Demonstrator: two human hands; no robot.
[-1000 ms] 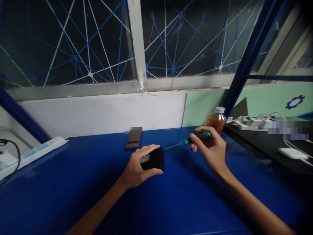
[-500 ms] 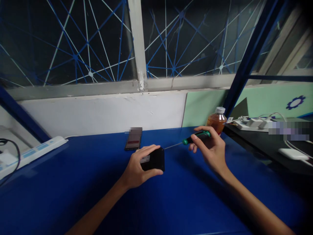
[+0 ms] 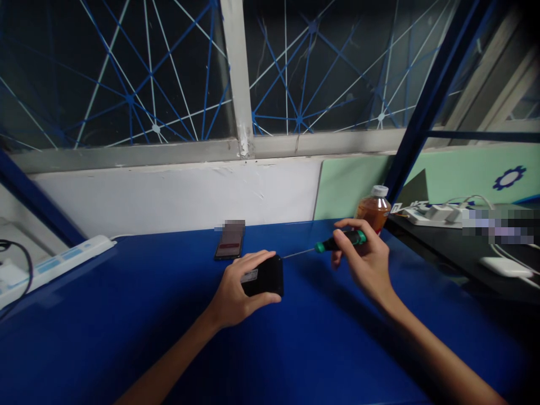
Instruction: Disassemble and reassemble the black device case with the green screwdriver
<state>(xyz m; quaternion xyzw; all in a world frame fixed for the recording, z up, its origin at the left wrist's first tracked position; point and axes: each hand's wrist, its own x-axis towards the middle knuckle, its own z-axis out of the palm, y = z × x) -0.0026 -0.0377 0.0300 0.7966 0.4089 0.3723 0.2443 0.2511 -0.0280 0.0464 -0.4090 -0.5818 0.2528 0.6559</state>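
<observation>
Fingers and thumb of my left hand (image 3: 240, 289) are wrapped around a small black box (image 3: 269, 277) with a pale label, held just above or on the blue table; I cannot tell which. My right hand (image 3: 367, 256) grips the black and green handle of a screwdriver (image 3: 342, 241). Its thin metal shaft points left, and the tip meets the upper right corner of the box. Whether a screw sits there is too small to make out.
Behind the box a phone (image 3: 230, 241) lies on the blue table (image 3: 270, 360). A bottle of amber drink (image 3: 374, 209) stands behind my right hand. White power strips lie at left (image 3: 59, 267) and right (image 3: 434, 216); a white adapter (image 3: 506, 266) rests on the black surface.
The screwdriver handle has turned a little in my right hand and its fingers have shifted around it. The box and my left hand stay nearly in place.
</observation>
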